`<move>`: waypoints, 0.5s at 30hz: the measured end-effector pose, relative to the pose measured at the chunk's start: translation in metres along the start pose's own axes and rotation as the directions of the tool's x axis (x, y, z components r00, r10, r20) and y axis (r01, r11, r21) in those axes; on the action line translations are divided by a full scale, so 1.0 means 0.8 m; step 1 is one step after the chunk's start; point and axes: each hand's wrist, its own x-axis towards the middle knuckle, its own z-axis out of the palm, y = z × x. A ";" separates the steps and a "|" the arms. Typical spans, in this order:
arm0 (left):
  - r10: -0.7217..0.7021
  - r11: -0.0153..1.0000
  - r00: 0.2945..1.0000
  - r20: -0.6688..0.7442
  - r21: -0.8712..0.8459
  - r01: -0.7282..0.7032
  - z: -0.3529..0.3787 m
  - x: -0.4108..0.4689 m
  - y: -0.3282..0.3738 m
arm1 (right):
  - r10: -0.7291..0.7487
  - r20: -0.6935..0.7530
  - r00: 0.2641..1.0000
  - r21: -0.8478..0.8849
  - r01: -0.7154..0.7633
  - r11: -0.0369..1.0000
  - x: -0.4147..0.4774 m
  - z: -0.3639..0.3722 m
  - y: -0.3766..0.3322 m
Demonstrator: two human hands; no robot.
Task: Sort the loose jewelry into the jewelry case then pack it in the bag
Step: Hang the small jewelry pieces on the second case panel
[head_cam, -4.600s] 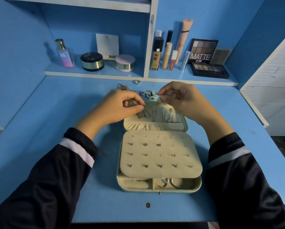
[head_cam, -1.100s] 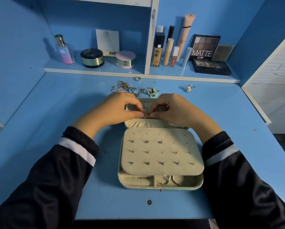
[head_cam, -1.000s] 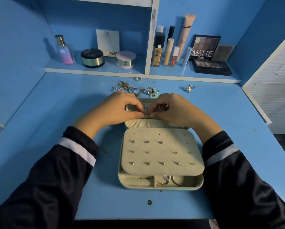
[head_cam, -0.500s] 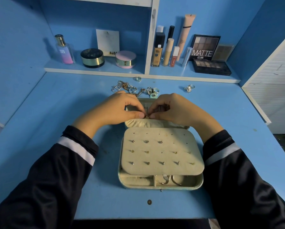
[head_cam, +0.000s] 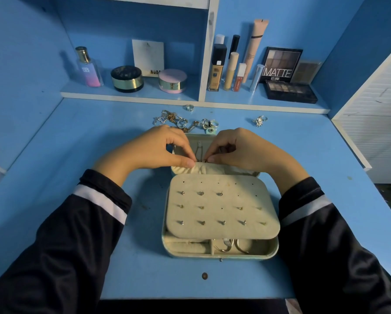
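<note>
Both the left hand (head_cam: 153, 150) and the right hand (head_cam: 240, 148) pinch a thin chain (head_cam: 200, 155) over the lid pocket of the open jewelry case (head_cam: 219, 253), which lies just below them, with loose jewelry (head_cam: 185, 122) just beyond.

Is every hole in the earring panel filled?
No: the earring panel holds studs in the lower rows, but its top row of holes is bare.

Both hands (head_cam: 203, 152) pinching at open jewelry case (head_cam: 219, 254)
</note>
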 end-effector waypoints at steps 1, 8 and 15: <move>0.001 1.000 1.000 0.001 0.006 -0.001 0.000 0.000 0.001 | 0.000 0.009 1.000 0.000 0.000 1.000 0.000 -0.001 0.001; 0.014 0.999 1.000 -0.002 0.030 -0.014 0.000 -0.002 0.004 | -0.045 0.006 0.999 0.045 0.045 0.998 0.001 0.002 0.001; 0.022 0.999 1.000 -0.011 0.039 -0.022 0.000 -0.003 0.004 | -0.030 0.067 0.997 0.011 0.029 1.000 -0.003 -0.003 -0.002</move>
